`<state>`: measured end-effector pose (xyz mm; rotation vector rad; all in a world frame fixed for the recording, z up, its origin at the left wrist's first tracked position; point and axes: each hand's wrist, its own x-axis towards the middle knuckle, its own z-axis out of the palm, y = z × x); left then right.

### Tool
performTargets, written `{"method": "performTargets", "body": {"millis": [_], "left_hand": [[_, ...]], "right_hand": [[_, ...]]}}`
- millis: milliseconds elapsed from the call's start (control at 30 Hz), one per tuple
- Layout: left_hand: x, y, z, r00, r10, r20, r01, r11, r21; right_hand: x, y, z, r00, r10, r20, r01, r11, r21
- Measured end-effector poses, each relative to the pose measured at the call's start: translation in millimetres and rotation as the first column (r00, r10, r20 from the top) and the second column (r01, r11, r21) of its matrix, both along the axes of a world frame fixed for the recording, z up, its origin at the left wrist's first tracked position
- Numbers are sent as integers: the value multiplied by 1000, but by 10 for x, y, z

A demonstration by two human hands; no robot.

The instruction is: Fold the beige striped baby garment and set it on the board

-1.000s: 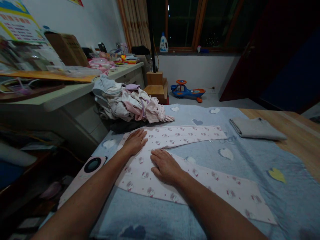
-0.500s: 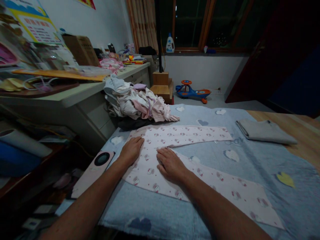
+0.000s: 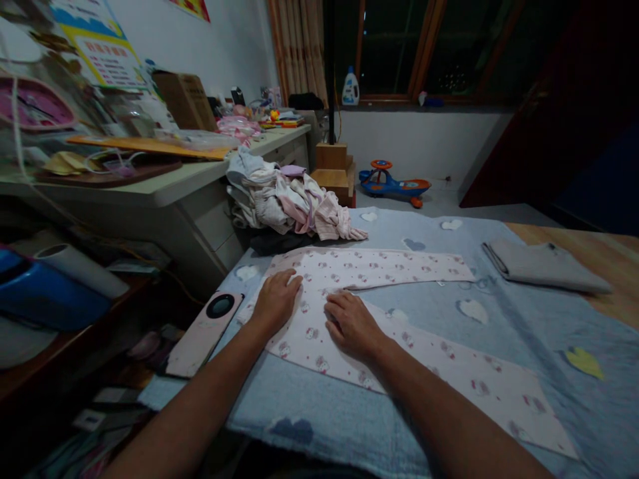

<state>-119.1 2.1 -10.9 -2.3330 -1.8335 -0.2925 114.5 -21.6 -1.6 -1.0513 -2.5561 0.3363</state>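
A pair of pale pink printed trousers [image 3: 379,269] lies flat on a light blue blanket with hearts [image 3: 499,313], its two legs spread to the right. My left hand [image 3: 277,299] rests flat on the waist end, fingers stretched out. My right hand [image 3: 352,322] lies palm down beside it, near where the two legs meet, fingers loosely extended on the cloth. Neither hand holds anything.
A heap of unfolded clothes [image 3: 289,199] sits at the blanket's far left. A folded grey garment [image 3: 544,266] lies far right on the wooden table [image 3: 599,246]. A pink phone [image 3: 207,322] rests at the left edge. A cluttered desk [image 3: 164,179] stands left; a toy car [image 3: 392,183] is on the floor.
The view has swung to the left, so everything sits further right in the picture. My left hand has slid a little back toward the waist edge; my right hand stays on the cloth.
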Motion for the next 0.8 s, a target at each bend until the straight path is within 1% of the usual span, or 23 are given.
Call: {"method": "performTargets", "body": {"millis": [133,200,267,333,433,600,700,800], "left_hand": [[41,-147,-38,988,-137,78,142,987,-70],[14,-208,-78,982,-157,102,165,984,-70],[-31,-256,-115,986,-136,96,144,986,-88],[-71,-288,-139,993,-90,72,99,987,-130],[-96,-306,-152,998,-39,42,45,983,-176],[-80,-302,-171,999,-5,49,11,991,-131],[-75,-308,-200,998,-24,50,28,996,-85],[-90,-327,-242,990,-114,84,120,990,-71]], "right_hand": [[-7,8,-9,1000,-8,-5,8,1000,-3],[-5,13,-18,1000,-4,-13,4,1000,-4],[-1,18,-32,1000,10,-27,-10,1000,-8],[6,23,-53,999,18,-40,-19,1000,-12],[13,30,-92,999,7,-34,-8,1000,-25],[12,25,-112,1000,-19,3,19,998,-64],[10,11,-91,999,-32,28,34,997,-74],[10,0,-70,998,-35,45,38,996,-77]]}}
